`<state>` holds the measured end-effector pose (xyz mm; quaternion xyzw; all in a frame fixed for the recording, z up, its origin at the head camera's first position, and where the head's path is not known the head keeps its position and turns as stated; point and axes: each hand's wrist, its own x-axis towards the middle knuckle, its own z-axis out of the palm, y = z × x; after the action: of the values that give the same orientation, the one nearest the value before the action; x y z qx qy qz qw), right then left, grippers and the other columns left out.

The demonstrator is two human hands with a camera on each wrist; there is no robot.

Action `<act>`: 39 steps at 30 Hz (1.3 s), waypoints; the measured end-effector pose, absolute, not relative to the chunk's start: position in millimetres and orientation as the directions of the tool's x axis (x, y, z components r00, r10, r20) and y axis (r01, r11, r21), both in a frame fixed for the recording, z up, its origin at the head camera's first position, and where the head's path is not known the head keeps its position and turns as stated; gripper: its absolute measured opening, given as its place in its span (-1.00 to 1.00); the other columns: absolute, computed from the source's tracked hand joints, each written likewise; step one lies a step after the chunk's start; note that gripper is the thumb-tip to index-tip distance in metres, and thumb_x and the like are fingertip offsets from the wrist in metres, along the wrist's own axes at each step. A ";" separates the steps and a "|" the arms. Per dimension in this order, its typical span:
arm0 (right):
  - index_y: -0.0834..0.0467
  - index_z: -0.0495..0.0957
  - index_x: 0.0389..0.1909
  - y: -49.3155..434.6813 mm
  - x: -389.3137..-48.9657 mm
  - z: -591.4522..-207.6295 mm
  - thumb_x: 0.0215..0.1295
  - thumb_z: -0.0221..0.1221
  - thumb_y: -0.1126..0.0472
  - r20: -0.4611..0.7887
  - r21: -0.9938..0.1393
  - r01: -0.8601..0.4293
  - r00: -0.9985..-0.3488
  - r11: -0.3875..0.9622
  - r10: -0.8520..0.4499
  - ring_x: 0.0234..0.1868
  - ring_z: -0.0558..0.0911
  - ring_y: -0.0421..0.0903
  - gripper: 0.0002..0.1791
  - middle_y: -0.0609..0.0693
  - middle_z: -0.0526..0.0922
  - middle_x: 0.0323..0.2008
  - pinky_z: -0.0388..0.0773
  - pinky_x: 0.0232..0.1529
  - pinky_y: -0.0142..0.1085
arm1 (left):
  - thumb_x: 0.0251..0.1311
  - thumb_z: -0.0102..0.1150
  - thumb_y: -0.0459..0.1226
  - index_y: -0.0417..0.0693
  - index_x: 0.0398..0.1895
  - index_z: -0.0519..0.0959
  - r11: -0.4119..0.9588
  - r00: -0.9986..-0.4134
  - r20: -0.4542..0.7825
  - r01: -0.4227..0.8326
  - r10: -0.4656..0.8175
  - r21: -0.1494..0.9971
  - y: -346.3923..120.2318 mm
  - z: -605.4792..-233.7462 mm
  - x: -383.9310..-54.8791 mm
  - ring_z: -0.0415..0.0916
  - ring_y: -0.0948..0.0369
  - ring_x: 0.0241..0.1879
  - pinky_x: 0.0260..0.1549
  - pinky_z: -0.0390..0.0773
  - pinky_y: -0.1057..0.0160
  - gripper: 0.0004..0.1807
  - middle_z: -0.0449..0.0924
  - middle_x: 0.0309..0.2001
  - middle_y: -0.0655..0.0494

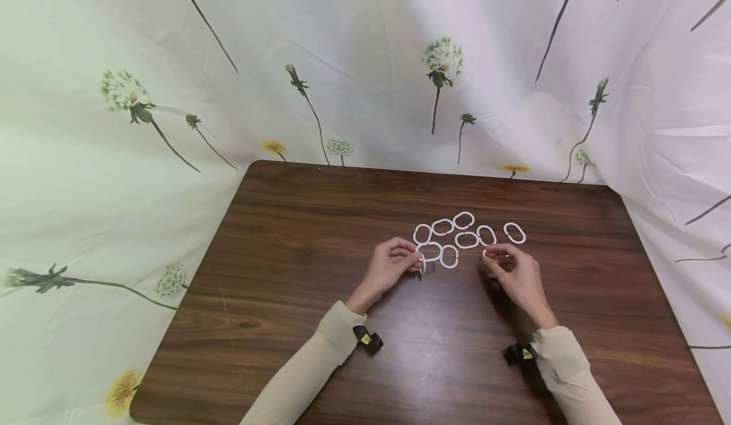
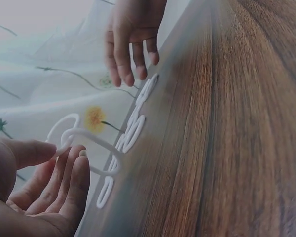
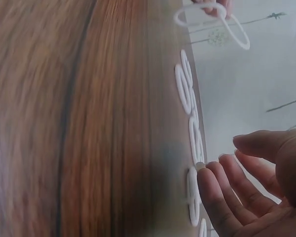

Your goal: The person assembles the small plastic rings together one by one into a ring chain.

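My left hand (image 1: 389, 265) pinches one of two interlocked white oval links between thumb and fingers. In the left wrist view, the pinched link (image 2: 69, 116) loops through a second link (image 2: 102, 141), which hangs out past the fingertips above the table. My right hand (image 1: 521, 279) is near the right side of the loose links, thumb and fingers apart. The right wrist view shows nothing between those fingers; the loose links (image 3: 191, 138) lie close by its fingertips. Several more white links lie flat on the table, small gaps showing in their rims.
A dark brown wooden table (image 1: 274, 298) with rounded corners fills the lower view. One link (image 1: 506, 229) lies apart at the right of the group. White cloth (image 1: 365, 95) printed with dandelions hangs behind the table and at its sides.
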<state>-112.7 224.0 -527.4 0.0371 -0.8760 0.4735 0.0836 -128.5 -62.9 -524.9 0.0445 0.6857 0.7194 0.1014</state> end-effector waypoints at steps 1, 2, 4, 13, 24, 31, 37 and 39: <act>0.28 0.70 -0.05 226.2 -113.0 -527.6 0.31 0.40 0.34 0.191 -0.810 -0.147 -0.981 0.568 0.019 -0.33 0.66 -0.46 -0.77 0.22 0.81 -0.21 0.65 -0.44 -0.55 | 0.34 0.27 -0.50 -0.50 -0.05 0.58 -0.038 -0.976 -0.075 -0.085 0.206 0.996 -63.2 -524.6 -128.4 0.80 0.08 -0.28 -0.13 0.81 0.06 -0.80 0.70 -0.15 -0.51; 0.27 0.70 -0.05 228.3 -113.1 -527.8 0.28 0.41 0.35 0.198 -0.799 -0.147 -0.980 0.583 0.023 -0.35 0.64 -0.49 -0.76 0.22 0.82 -0.22 0.61 -0.45 -0.57 | 0.34 0.27 -0.50 -0.50 -0.05 0.58 -0.037 -0.976 -0.074 -0.083 0.206 0.996 -63.7 -524.4 -128.2 0.80 0.01 -0.26 -0.13 0.81 0.04 -0.80 0.70 -0.15 -0.51; 0.27 0.70 -0.05 232.7 -113.7 -528.8 0.25 0.44 0.35 0.203 -0.782 -0.142 -0.979 0.607 0.033 -0.36 0.64 -0.51 -0.73 0.21 0.83 -0.22 0.56 -0.46 -0.61 | 0.34 0.27 -0.50 -0.50 -0.05 0.58 -0.037 -0.976 -0.072 -0.082 0.206 0.996 -64.3 -524.2 -127.9 0.80 -0.09 -0.22 -0.12 0.81 0.02 -0.80 0.70 -0.15 -0.51; 0.25 0.70 -0.01 247.9 -114.7 -533.6 0.18 0.51 0.26 0.209 -0.713 -0.084 -0.973 0.697 0.096 -0.16 0.80 0.18 -0.63 0.24 0.78 -0.13 0.44 -0.19 -0.69 | 0.33 0.29 -0.48 -0.48 -0.06 0.59 -0.041 -0.975 -0.065 -0.076 0.214 0.996 -66.1 -525.6 -127.0 0.77 0.21 -0.32 -0.19 0.82 0.19 -0.80 0.71 -0.16 -0.49; 0.25 0.67 0.04 254.4 -118.8 -536.1 0.16 0.53 0.20 0.167 -0.701 -0.042 -0.980 0.712 0.107 -0.10 0.78 0.20 -0.55 0.24 0.78 -0.05 0.46 -0.15 -0.68 | 0.33 0.29 -0.48 -0.49 -0.06 0.58 -0.037 -0.974 -0.061 -0.070 0.217 0.997 -65.1 -525.0 -124.6 0.77 0.22 -0.32 -0.19 0.81 0.20 -0.79 0.70 -0.16 -0.50; 0.29 0.66 0.07 254.0 -121.9 -535.9 0.15 0.54 0.18 0.152 -0.708 -0.039 -0.984 0.705 0.098 -0.10 0.76 0.20 -0.50 0.26 0.78 -0.04 0.45 -0.17 -0.67 | 0.33 0.29 -0.48 -0.50 -0.05 0.58 -0.034 -0.972 -0.053 -0.063 0.230 0.997 -63.4 -523.7 -122.9 0.76 0.23 -0.32 -0.19 0.81 0.19 -0.78 0.69 -0.16 -0.53; 0.34 0.63 0.10 251.5 -124.4 -536.1 0.11 0.56 0.19 0.159 -0.697 -0.055 -0.984 0.715 0.079 -0.10 0.74 0.20 -0.44 0.31 0.74 -0.05 0.52 -0.15 -0.56 | 0.34 0.28 -0.47 -0.51 -0.05 0.57 -0.028 -0.970 -0.049 -0.057 0.237 0.998 -61.8 -524.7 -122.0 0.79 0.13 -0.29 -0.16 0.82 0.11 -0.78 0.70 -0.17 -0.51; 0.36 0.63 0.11 250.7 -125.6 -536.8 0.11 0.56 0.20 0.165 -0.687 -0.062 -0.984 0.724 0.072 -0.10 0.74 0.21 -0.42 0.33 0.72 -0.05 0.57 -0.12 -0.45 | 0.34 0.27 -0.47 -0.50 -0.05 0.57 -0.027 -0.970 -0.053 -0.061 0.239 0.998 -61.0 -524.3 -121.7 0.79 0.10 -0.27 -0.14 0.81 0.09 -0.78 0.70 -0.16 -0.52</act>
<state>-125.6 250.7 -536.8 -0.0028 -0.9240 0.3716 0.0903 -121.7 -61.0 -524.3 0.0647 0.6896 0.7136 0.1051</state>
